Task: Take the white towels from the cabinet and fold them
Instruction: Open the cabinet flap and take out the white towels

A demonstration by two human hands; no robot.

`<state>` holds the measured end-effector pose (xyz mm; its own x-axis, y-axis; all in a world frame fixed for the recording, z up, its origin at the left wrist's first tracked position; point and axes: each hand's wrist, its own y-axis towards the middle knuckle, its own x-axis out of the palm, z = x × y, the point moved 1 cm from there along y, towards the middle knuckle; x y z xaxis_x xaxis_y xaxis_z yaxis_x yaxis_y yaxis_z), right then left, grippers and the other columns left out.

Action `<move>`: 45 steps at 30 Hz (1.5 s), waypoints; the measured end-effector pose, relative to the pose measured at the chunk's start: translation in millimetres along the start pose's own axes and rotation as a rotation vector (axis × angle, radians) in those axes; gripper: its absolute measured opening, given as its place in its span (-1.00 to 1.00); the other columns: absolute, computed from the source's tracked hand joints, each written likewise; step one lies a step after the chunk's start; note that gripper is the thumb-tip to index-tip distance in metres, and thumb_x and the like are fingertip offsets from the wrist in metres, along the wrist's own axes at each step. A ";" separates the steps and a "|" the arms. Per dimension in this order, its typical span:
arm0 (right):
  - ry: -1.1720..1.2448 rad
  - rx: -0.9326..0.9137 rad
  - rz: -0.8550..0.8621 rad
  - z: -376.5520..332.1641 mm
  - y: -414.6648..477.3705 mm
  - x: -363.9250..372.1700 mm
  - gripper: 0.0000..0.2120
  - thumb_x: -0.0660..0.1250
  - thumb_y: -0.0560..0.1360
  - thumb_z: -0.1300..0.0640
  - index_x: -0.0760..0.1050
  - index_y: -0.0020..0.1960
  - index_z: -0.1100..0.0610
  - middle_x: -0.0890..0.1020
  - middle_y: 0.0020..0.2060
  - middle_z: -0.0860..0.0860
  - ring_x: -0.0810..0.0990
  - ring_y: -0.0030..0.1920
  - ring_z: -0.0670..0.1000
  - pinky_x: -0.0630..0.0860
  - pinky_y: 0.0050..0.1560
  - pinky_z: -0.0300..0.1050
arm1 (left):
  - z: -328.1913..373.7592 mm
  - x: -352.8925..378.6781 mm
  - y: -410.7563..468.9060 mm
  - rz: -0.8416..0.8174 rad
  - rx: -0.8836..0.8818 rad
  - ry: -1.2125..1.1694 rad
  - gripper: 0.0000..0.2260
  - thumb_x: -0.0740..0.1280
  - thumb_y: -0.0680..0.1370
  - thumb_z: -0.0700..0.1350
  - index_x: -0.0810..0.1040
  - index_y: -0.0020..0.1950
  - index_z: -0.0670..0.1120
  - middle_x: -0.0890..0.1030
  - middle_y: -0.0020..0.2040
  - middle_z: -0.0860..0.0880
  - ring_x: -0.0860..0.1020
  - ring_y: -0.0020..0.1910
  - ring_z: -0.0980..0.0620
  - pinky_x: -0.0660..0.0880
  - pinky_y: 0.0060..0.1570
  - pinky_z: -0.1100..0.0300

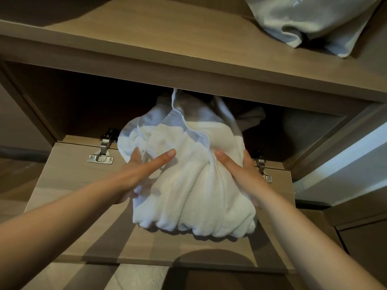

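Above the dropped-down door [69, 185] of the cabinet [188, 65], seen from the head camera, the white towels [194, 185] hang as one loose, crumpled bundle. Its lower bulk sits over the door panel, while its upper tail reaches past the door's hinged edge into the dark compartment.

That tail is the main risk. If the bundle is pulled out quickly, the trailing hem could catch on the shelf [230, 80] over the door's hinged edge, or drag along the grey cloth [251, 118] lying just inside. The folds also look slack, so a layer could slide free and drop past the door's front edge. The metal hinge [102, 151] by the bundle's left side is another place where it could snag.

The left hand [134, 174] comes in over the door from the left. One digit lies straight across the front of the cloth and the others are tucked into a fold, a grip grasping the towels. The right hand [240, 170] mirrors it from the door's right side, thumb on the front and fingers wrapped round the bundle's flank, likewise clasping the towels. Both forearms are stretched forward and slightly upward.
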<state>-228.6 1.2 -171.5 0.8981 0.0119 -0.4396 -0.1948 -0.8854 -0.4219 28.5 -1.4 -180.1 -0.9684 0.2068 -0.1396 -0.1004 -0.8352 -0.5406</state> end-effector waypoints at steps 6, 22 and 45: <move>0.032 0.011 -0.092 6.9 15.0 -4.1 0.26 0.36 -0.01 -0.65 -0.01 0.55 -0.24 0.31 0.50 -0.12 0.35 0.45 0.06 0.32 0.42 0.17 | 5.7 7.5 2.9 -0.040 0.008 -0.058 0.30 0.47 -0.17 0.52 0.13 0.48 0.11 0.41 0.37 0.04 0.46 0.21 -0.09 0.40 0.23 -0.20; 0.220 -0.021 -0.135 29.1 3.7 9.6 0.09 0.43 0.00 -0.56 0.27 0.44 -0.18 0.58 0.19 -0.21 0.58 0.17 -0.10 0.50 0.16 -0.05 | -3.9 9.0 10.8 -0.028 0.000 -0.018 0.06 0.54 -0.06 0.45 0.32 0.34 0.10 0.58 0.21 0.05 0.59 0.13 -0.07 0.53 0.17 -0.08; 0.264 0.006 -0.164 14.0 -60.2 -7.6 -0.04 0.46 -0.04 -0.51 0.33 0.29 -0.24 0.59 0.12 -0.21 0.60 0.08 -0.13 0.47 -0.09 -0.19 | -3.6 12.2 -44.7 -0.033 -0.025 -0.110 0.01 0.59 -0.01 0.39 0.31 0.35 0.16 0.59 0.22 0.05 0.60 0.14 -0.08 0.54 0.16 -0.11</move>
<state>-229.2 60.9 -154.0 0.9890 0.0321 -0.1444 -0.0409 -0.8791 -0.4749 21.9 40.4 -160.6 -0.9840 0.1758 -0.0296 -0.1287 -0.8156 -0.5642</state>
